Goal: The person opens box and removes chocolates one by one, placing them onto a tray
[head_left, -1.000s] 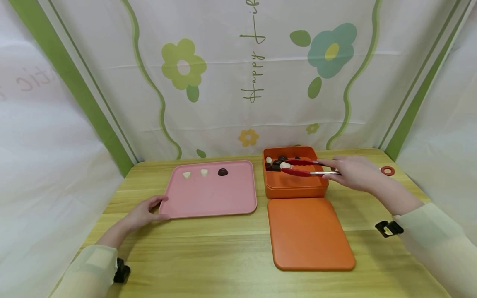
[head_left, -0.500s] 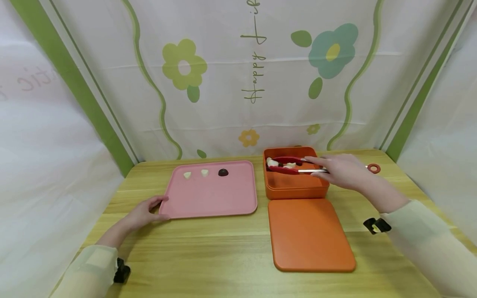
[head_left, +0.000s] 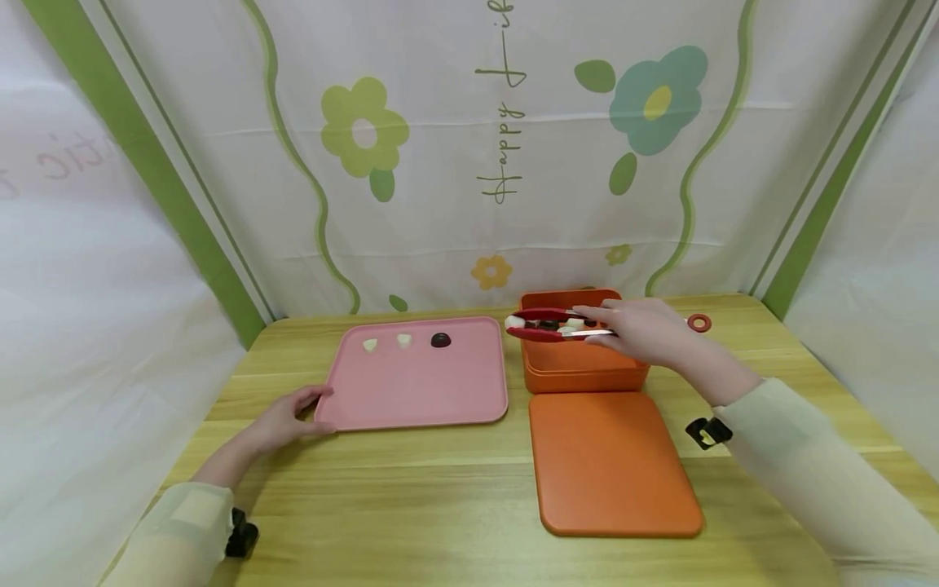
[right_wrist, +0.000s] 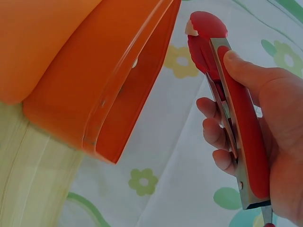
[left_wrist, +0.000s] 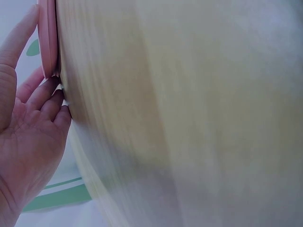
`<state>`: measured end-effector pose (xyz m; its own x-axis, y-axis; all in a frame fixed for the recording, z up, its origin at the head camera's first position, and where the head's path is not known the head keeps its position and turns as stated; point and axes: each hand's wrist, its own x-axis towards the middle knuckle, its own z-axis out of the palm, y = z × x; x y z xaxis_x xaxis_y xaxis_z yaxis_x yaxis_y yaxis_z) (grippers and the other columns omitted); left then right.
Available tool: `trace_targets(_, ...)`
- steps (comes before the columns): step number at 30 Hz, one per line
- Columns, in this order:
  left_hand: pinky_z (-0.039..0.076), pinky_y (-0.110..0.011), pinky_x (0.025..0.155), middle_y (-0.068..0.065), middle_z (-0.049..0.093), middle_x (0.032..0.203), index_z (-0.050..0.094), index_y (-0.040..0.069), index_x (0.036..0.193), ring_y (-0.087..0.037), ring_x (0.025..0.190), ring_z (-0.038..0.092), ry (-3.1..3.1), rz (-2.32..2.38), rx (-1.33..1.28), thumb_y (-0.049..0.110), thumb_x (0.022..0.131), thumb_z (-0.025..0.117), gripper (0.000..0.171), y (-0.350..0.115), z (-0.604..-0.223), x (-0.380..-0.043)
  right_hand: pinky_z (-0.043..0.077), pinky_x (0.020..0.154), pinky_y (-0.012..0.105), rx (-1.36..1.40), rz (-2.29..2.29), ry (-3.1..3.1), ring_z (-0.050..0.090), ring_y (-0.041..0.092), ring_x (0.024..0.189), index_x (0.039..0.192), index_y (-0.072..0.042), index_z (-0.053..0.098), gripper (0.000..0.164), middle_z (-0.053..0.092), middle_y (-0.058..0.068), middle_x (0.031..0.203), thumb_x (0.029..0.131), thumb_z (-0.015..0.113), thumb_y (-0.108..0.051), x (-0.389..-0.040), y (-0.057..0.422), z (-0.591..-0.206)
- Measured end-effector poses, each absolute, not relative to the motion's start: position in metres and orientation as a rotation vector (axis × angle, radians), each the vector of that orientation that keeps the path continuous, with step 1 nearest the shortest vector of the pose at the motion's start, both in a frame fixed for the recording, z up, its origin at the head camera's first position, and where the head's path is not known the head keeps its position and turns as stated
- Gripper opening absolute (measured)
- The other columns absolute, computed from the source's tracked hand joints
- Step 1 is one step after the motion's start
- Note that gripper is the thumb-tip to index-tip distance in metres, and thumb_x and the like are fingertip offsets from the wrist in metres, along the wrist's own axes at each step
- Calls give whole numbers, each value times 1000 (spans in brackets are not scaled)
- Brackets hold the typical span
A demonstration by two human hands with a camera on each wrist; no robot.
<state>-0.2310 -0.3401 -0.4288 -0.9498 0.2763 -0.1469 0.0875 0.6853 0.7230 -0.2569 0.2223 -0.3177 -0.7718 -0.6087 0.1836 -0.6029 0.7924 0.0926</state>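
My left hand [head_left: 284, 417] holds the near left corner of a pink tray [head_left: 418, 391] between thumb and fingers; the left wrist view shows the thumb over the rim. My right hand [head_left: 641, 328] grips red-tipped metal tongs [right_wrist: 245, 125]. A white chocolate [head_left: 516, 323] is pinched in the tongs' tips, raised over the left rim of an orange box [head_left: 587, 380]. Inside this box are several dark and white chocolates, partly hidden behind the tongs. On the tray, two white chocolates [head_left: 404, 340] and a dark round chocolate [head_left: 440, 340] sit in a row along the far side.
An orange lid [head_left: 616, 466] lies flat on the wooden table [head_left: 411, 505], just in front of the box. Behind the table hangs a flowered white cloth [head_left: 440, 204], with more cloth at both sides.
My right hand has moved left with the tongs, lifting the white chocolate from inside the box to above its left rim. My left hand has stayed at the tray corner.
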Motion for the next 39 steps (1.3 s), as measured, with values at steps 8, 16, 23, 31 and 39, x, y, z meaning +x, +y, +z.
trace_targets(8, 25, -54, 110, -29, 37, 146, 44, -6, 140, -44, 138, 27, 2647, 1136, 289, 32, 82, 80, 78, -340, -429, -230, 34, 46, 29, 954, -18, -2857, 44, 15, 57, 137, -16, 58, 50, 48, -3, 69, 92, 68, -34, -269, 205, -322)
trace_targets(16, 25, -53, 109, -29, 38, 146, 44, -6, 139, -43, 138, 29, 2646, 1158, 293, 31, 82, 80, 77, -340, -429, -230, 43, 54, 33, 1004, -30, -2837, 50, 17, 62, 135, -15, 60, 50, 57, -2, 75, 90, 70, -36, -281, 189, -330)
trace_targets(23, 24, -54, 110, -29, 37, 147, 44, -6, 140, -44, 138, 27, 2643, 1161, 277, 31, 81, 80, 78, -341, -430, -231, 47, 56, 35, 1000, -32, -2875, 57, 22, 70, 138, -19, 57, 51, 68, 7, 96, 91, 68, -36, -290, 176, -335)
trace_targets(31, 23, -53, 110, -28, 38, 146, 45, -5, 139, -42, 138, 28, 2650, 1162, 279, 30, 81, 80, 76, -341, -431, -231, 53, 74, 44, 1030, -30, -2911, 63, 26, 86, 137, -15, 58, 50, 68, 10, 106, 93, 67, -36, -301, 161, -341)
trace_targets(39, 25, -54, 110, -28, 39, 145, 45, -5, 139, -42, 138, 30, 2662, 1146, 290, 30, 82, 80, 76, -340, -430, -231, 51, 67, 38, 1015, -54, -2958, 54, 19, 71, 137, -19, 58, 48, 62, 0, 85, 93, 66, -36, -314, 149, -348)
